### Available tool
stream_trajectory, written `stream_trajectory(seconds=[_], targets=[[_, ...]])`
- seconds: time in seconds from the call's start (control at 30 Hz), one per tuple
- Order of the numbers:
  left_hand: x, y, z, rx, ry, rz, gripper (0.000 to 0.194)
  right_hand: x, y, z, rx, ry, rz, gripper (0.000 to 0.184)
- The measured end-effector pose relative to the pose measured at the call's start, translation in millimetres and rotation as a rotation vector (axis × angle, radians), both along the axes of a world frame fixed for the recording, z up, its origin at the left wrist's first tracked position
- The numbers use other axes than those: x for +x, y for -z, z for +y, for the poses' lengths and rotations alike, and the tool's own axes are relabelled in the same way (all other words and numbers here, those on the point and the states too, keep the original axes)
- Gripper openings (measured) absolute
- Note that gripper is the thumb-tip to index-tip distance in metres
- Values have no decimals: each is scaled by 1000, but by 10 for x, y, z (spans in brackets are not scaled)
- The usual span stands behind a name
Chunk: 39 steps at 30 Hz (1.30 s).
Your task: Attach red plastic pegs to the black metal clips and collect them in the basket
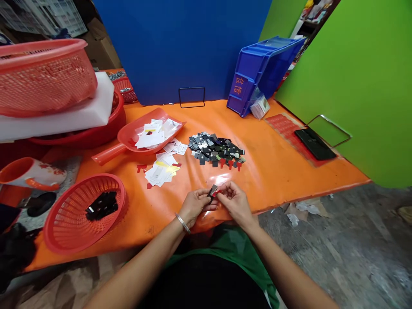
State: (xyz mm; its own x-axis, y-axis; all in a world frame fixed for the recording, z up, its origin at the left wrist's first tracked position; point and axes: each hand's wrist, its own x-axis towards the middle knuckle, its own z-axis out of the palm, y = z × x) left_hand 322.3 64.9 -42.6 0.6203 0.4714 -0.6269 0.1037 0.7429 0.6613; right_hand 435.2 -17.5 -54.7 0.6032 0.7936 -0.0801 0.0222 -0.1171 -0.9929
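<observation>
My left hand (195,206) is closed on a small flat black-and-silver piece (213,190), just above the table's front edge. Against that piece my right hand (237,202) pinches a small red piece (216,194); its exact shape is partly hidden by my fingers. Beyond both hands lies a heap of similar flat black and silver pieces (212,148). Several small red T-shaped pieces (230,164) rest along its near edge. To the left are a spread of small white paper cards (158,174) and more red bits (141,168).
A red scoop (124,139) holds papers. At the left, a red basket (58,231) contains black pieces, near a tipped mug (48,174) and stacked baskets (45,81). A blue bin (246,64) and black phone-like slab (314,143) are at the right, by green board (360,94).
</observation>
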Motion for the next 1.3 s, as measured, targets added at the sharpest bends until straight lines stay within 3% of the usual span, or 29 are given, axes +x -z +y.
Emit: stream_trajectory(seconds=[0.9, 1.3], targets=[[-6, 50, 5, 8, 0, -29, 21, -97, 167, 2, -18, 56, -19, 21], [8, 17, -11, -5, -40, -10, 11, -106, 195, 0, -14, 65, -64, 18]])
